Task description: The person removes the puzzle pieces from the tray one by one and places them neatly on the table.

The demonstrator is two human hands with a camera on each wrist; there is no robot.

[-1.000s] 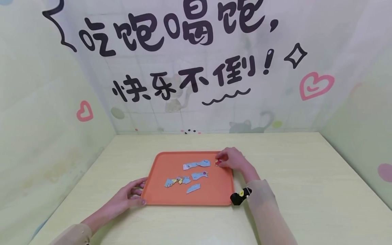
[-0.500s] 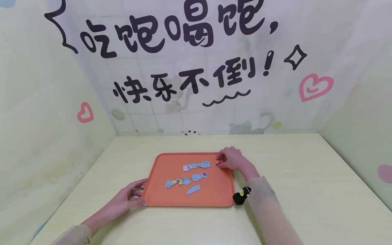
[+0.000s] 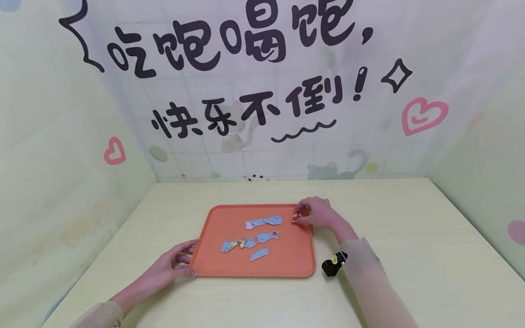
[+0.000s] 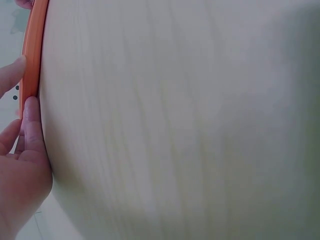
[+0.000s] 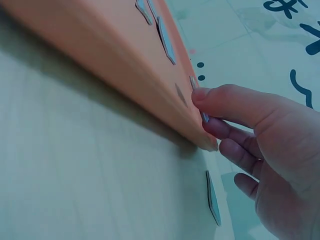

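Note:
My right hand (image 3: 317,213) pinches a small red-and-yellow puzzle piece (image 3: 296,217) between thumb and fingers at the far right corner of the orange tray (image 3: 213,264). In the right wrist view, the pinched piece appears edge-on, held above the tray with its shadow below. My left hand (image 3: 176,262) holds the tray's near left corner, thumb at the front and fingers along the side. On the tray lie a joined pale blue strip (image 3: 264,222), a blue-and-yellow cluster (image 3: 238,244), a fish-tail-shaped blue piece (image 3: 267,237) and a slanted blue piece (image 3: 259,253).
A further thin piece (image 5: 213,199) lies on the pale wooden table (image 3: 410,250) beyond the tray, below my right fingers in the right wrist view. Printed cloth walls (image 3: 262,159) enclose the back and sides. A black device (image 3: 334,264) sits at my right wrist.
My right hand has shifted slightly to the right, carrying the red-and-yellow puzzle piece toward the tray's right edge. The left hand and the other pieces have stayed where they were.

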